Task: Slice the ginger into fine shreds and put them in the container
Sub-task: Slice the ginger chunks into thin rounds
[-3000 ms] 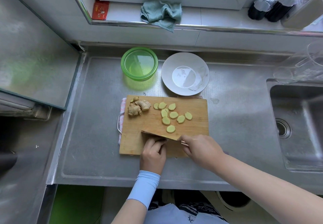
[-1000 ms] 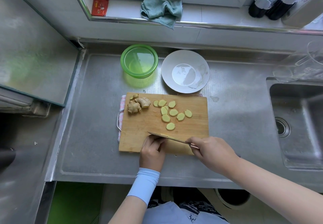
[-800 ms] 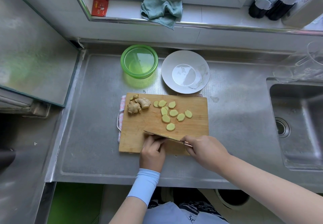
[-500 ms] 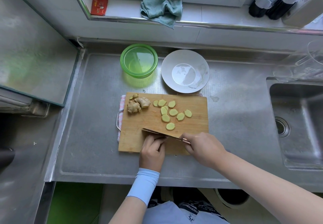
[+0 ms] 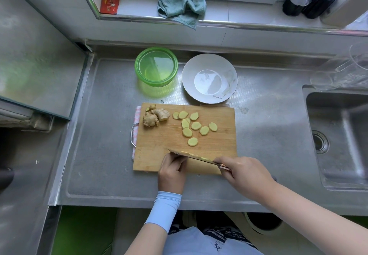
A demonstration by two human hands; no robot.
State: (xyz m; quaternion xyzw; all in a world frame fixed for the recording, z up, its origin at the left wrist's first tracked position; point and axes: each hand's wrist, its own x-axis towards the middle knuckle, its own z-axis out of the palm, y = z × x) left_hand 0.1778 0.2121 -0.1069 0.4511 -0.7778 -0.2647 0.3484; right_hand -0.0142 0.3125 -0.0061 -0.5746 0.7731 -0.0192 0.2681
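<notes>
Dull steel tabletop (image 5: 103,115), wooden board (image 5: 159,151), oval pale ginger slices (image 5: 196,125); right hand (image 5: 245,175) around knife (image 5: 193,156), left hand (image 5: 172,175) curled, grasp unclear.

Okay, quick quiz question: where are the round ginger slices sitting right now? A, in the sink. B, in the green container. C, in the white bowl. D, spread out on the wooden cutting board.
D: the ginger slices lie scattered on the far half of the cutting board, and no slices show in the green container or the white bowl.
</notes>
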